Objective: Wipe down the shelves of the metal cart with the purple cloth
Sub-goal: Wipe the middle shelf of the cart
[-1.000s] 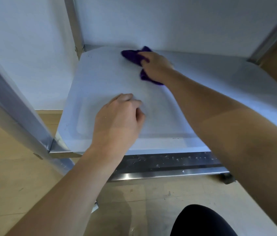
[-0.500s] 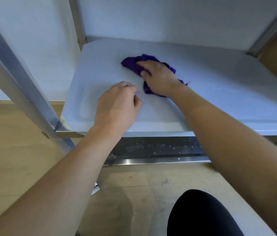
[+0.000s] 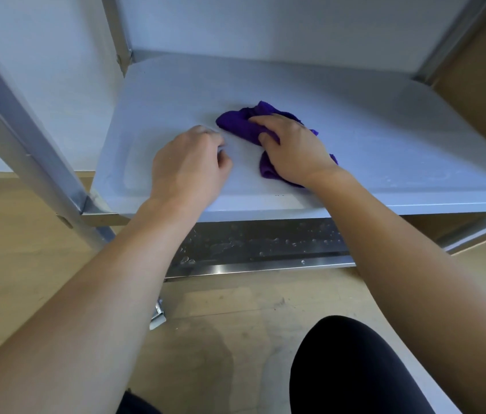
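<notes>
The purple cloth [image 3: 235, 124] lies bunched on the middle shelf [image 3: 385, 138] of the metal cart, near its centre. My right hand [image 3: 292, 147] lies on top of the cloth and grips it, fingers curled over the bunched fabric, which shows at the fingertips and beside the wrist. Just left of the cloth, my left hand [image 3: 188, 168] rests on the shelf with its fingers curled under, holding nothing.
A slanted metal cart post [image 3: 27, 162] crosses the left side. The lower shelf [image 3: 265, 243] is covered in water droplets. A caster [image 3: 158, 315] stands on the wooden floor. My dark-clad knee [image 3: 349, 369] is at the bottom. A brown panel [image 3: 483, 70] borders the right.
My right hand has drawn the cloth from the back of the shelf toward the front centre. My left hand has stayed resting on the shelf in the same pose.
</notes>
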### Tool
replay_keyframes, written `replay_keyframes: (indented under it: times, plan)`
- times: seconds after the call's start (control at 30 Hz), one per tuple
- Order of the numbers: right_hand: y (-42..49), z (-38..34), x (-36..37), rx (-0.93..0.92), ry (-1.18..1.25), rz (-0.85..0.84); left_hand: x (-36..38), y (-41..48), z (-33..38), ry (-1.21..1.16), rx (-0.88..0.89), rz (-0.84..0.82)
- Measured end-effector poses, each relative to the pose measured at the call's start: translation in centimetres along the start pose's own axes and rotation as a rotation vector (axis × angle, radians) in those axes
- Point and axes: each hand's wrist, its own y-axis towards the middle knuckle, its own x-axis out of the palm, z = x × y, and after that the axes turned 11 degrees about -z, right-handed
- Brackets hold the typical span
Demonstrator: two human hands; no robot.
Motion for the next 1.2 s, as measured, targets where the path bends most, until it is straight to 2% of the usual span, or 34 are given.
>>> replay_keyframes:
  times: [0.13, 0.27, 0.43, 0.6, 0.73, 1.0, 1.2]
  plan:
    - [-0.9, 1.3, -0.8, 0.056, 0.007, 0.024, 0.2, 0.1, 1.6, 0.140, -0.003, -0.046]
    - [-1.2, 2.0, -1.1, 0.078, -0.004, 0.047, 1.4, -0.8, 6.4, 0.055, 0.176, -0.002]
    - [-2.6, 4.0, -2.0, 0.124, -0.020, 0.072, 3.8, -0.9, 8.4, 0.007, 0.257, 0.013]
    - [-5.8, 8.2, -4.3, 0.207, -0.066, 0.065, 4.1, -0.7, 8.1, -0.024, 0.243, -0.001]
    - [-7.3, 10.6, -5.5, 0.288, -0.069, 0.073, 4.0, -0.7, 8.9, 0.056, 0.214, -0.033]
    - [-6.7, 11.4, -4.5, 0.244, -0.117, 0.140, 4.3, -0.6, 11.4, 0.068, 0.172, -0.049]
    - [-6.8, 11.6, -4.3, 0.220, -0.107, 0.147, 6.0, -1.8, 16.8, 0.076, 0.266, -0.064]
